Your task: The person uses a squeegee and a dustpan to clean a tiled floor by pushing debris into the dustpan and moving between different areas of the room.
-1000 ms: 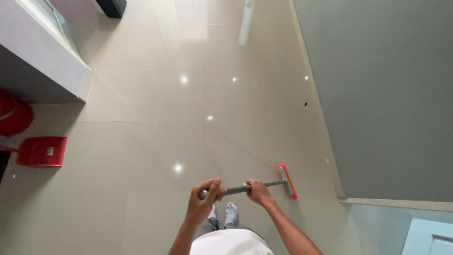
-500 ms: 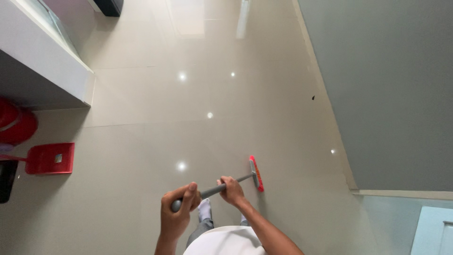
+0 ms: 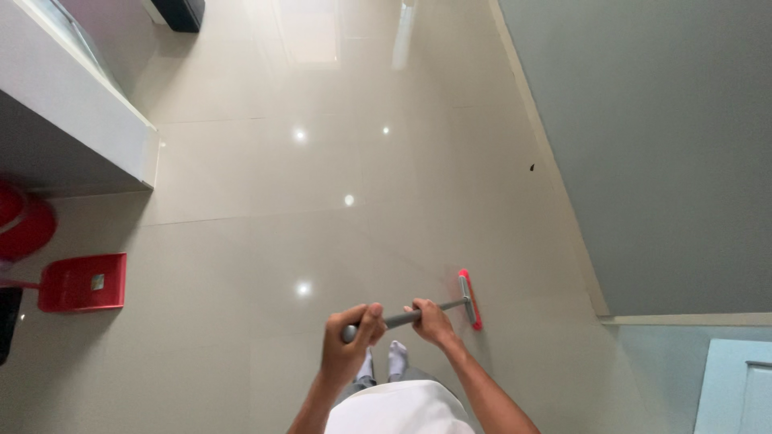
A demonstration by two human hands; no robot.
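Both my hands grip a grey broom handle [image 3: 402, 318] held low over the glossy beige tile floor [image 3: 322, 185]. My left hand [image 3: 351, 341] closes around the handle's near end. My right hand [image 3: 433, 320] holds it further along, closer to the red broom head [image 3: 470, 299], which rests on the floor to my right. My feet in white socks [image 3: 384, 363] show just below my hands.
A red dustpan [image 3: 80, 283] lies on the floor at the left, with a red bucket [image 3: 22, 225] behind it. A white counter [image 3: 80, 120] juts out at the upper left. A grey wall [image 3: 659, 153] runs along the right, with a light blue door [image 3: 736, 386] at the lower right.
The broom head swung from the right toward me, then back out to the right. My hands stayed on the handle throughout.
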